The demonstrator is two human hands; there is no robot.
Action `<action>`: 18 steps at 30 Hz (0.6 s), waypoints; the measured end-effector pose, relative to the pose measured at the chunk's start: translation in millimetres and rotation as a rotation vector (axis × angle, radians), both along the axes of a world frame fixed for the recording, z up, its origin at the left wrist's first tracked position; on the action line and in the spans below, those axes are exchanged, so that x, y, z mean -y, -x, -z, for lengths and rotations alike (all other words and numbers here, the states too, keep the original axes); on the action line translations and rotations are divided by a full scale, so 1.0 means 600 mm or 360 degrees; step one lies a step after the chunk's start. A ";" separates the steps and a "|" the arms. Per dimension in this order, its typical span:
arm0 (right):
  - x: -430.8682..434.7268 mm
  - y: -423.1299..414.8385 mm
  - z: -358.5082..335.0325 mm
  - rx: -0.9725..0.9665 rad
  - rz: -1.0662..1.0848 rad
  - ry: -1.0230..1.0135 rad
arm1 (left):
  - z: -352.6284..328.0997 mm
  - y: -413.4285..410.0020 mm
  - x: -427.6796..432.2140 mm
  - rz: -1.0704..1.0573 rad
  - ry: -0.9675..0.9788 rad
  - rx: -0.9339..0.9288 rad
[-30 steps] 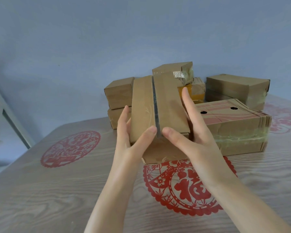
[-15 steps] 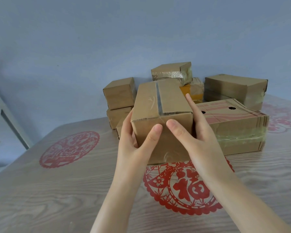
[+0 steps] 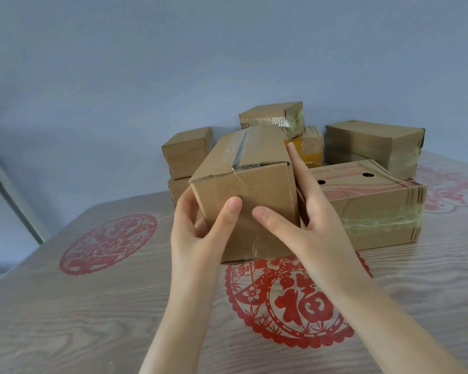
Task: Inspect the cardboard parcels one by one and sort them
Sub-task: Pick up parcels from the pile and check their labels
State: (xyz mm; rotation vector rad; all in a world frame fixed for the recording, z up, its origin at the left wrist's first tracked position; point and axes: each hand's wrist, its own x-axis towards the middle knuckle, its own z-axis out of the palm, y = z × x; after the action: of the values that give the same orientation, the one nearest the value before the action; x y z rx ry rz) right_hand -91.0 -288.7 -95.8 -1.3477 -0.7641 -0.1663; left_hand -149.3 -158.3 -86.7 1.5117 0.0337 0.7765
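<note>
I hold a brown cardboard parcel [image 3: 257, 184] with a strip of clear tape along its top, lifted above the table in front of the pile. My left hand [image 3: 200, 233] grips its left side with the thumb across the near face. On the right side my right hand [image 3: 305, 217] grips it, fingers stretched along the side and thumb on the near face. Behind it lie a flat box with pink print and two holes [image 3: 368, 203], a large box [image 3: 373, 144], a taped box on top [image 3: 273, 117], an orange parcel [image 3: 305, 149] and two stacked small boxes [image 3: 187, 152].
The wood-grain table [image 3: 65, 319] carries red paper-cut designs, one [image 3: 289, 300] under my hands and one [image 3: 108, 244] to the left. A blue wall stands close behind the pile. A white frame [image 3: 14, 201] leans at the far left.
The parcel has tipped from a steep tilt, top face toward me, to nearly level, so its near end face now shows. Both hands stayed on its sides and thumbs shifted onto that face.
</note>
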 end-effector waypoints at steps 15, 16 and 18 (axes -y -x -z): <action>0.004 -0.001 -0.002 -0.0099 -0.0030 -0.0168 | 0.005 0.000 -0.003 0.0106 -0.0068 -0.0021; 0.004 -0.003 0.000 -0.0097 -0.0013 -0.0155 | 0.005 0.000 -0.001 0.0107 -0.0079 -0.0016; 0.002 -0.005 0.003 -0.0055 -0.0026 -0.0075 | 0.005 -0.001 -0.003 0.0082 -0.0073 0.0002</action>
State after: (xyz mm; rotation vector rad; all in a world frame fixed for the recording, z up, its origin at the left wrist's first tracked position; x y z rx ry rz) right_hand -88.2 -289.8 -97.6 -1.2963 -0.7380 -0.1471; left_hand -148.9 -156.5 -89.8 1.5496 -0.0240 0.7413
